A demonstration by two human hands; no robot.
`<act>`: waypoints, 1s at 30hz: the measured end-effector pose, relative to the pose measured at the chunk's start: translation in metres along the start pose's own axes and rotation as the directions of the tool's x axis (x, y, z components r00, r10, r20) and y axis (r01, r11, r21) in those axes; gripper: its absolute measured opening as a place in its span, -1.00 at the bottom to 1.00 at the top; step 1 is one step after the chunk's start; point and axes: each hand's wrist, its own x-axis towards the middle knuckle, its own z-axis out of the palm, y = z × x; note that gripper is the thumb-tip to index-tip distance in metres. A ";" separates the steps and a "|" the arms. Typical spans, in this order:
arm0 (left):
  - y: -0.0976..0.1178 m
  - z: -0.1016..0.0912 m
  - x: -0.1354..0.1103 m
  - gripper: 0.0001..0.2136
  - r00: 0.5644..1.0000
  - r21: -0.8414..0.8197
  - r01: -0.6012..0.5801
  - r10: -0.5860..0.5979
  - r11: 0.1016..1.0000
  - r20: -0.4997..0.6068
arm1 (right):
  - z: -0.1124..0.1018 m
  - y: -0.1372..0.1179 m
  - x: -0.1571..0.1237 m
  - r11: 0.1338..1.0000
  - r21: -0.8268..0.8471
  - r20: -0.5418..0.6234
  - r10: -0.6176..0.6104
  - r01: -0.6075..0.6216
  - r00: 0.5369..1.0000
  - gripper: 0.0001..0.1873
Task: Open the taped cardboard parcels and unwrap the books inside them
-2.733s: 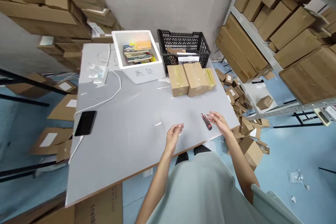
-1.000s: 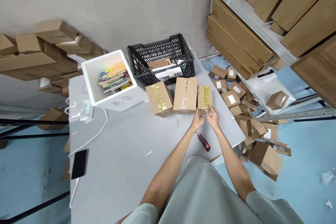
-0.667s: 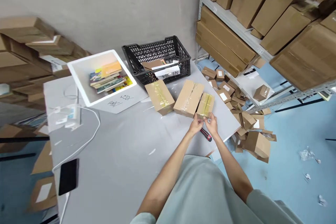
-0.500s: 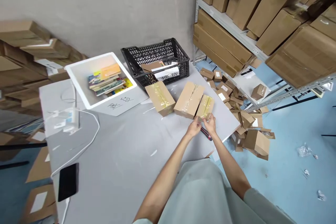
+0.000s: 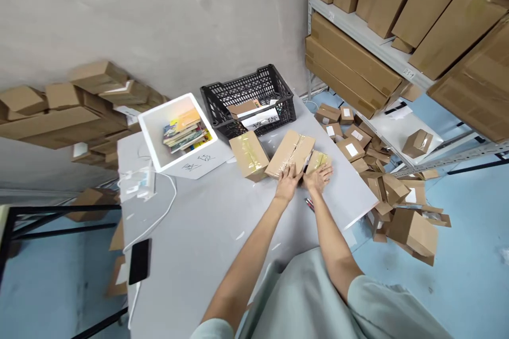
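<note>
My left hand (image 5: 288, 184) lies on the near end of the middle cardboard box (image 5: 293, 152), fingers stretched over its edge. Over the small box (image 5: 319, 159) with yellow tape, my right hand (image 5: 317, 178) rests with its fingers spread flat, hiding much of the near side. To the left of the middle box stands another taped box (image 5: 249, 154). A red and black tool, perhaps a box cutter (image 5: 309, 204), lies on the table beside my right wrist, partly hidden by it.
On the grey table (image 5: 207, 243) are a white bin (image 5: 201, 161) of books, a black crate (image 5: 248, 77), a power strip (image 5: 149, 183) and a phone (image 5: 140, 261). Shelves (image 5: 358, 29) of boxes stand at right. Loose cartons (image 5: 413, 230) cover the floor beside the table.
My hands have moved from the small box's near edge onto the boxes. The left now lies on the middle box, the right on the small one, fingers spread. The camera view has shifted.
</note>
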 end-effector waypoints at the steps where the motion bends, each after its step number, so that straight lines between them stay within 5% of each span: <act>1: -0.002 0.001 0.002 -0.40 1.000 -0.014 0.004 -0.004 1.000 -0.006 | -0.004 0.000 0.005 1.000 -0.004 0.013 0.008 -0.008 1.000 0.38; 4: -0.008 0.002 0.006 -0.38 1.000 -0.016 0.016 -0.016 1.000 -0.008 | -0.032 0.006 0.019 0.999 -0.046 0.065 0.014 -0.011 0.998 0.34; 8: -0.008 0.004 0.015 -0.32 0.998 0.021 0.067 -0.067 0.998 -0.014 | -0.098 0.033 0.029 0.982 -0.188 0.020 0.042 -0.037 0.999 0.32; 12: 0.001 0.005 0.032 -0.34 0.992 0.028 0.104 -0.101 0.994 -0.075 | -0.153 0.052 0.021 0.976 -0.202 0.031 -0.080 0.085 0.996 0.35; 15: 0.010 -0.005 0.053 -0.37 0.974 0.015 0.180 -0.175 0.984 -0.146 | -0.164 0.055 0.002 0.968 -0.155 0.112 -0.181 0.197 0.977 0.33; 20: 0.022 -0.042 0.072 -0.50 0.940 -0.194 0.199 -0.244 0.961 -0.241 | -0.140 0.058 -0.045 0.944 -0.120 0.272 -0.266 0.307 0.925 0.32; 22: 0.019 -0.051 0.052 -0.52 0.936 -0.266 0.122 -0.200 0.956 -0.290 | -0.126 0.058 -0.068 0.925 -0.154 0.351 -0.278 0.348 0.894 0.33; 25: -0.001 -0.040 -0.018 -0.52 0.901 -0.415 -0.001 -0.180 0.910 -0.395 | -0.104 0.053 -0.109 0.862 -0.233 0.515 -0.284 0.451 0.809 0.32; 30: -0.063 0.028 -0.182 -0.50 0.799 -0.696 0.188 -0.520 0.693 -0.302 | -0.051 0.037 -0.180 0.668 -0.239 0.751 -0.333 0.705 0.571 0.29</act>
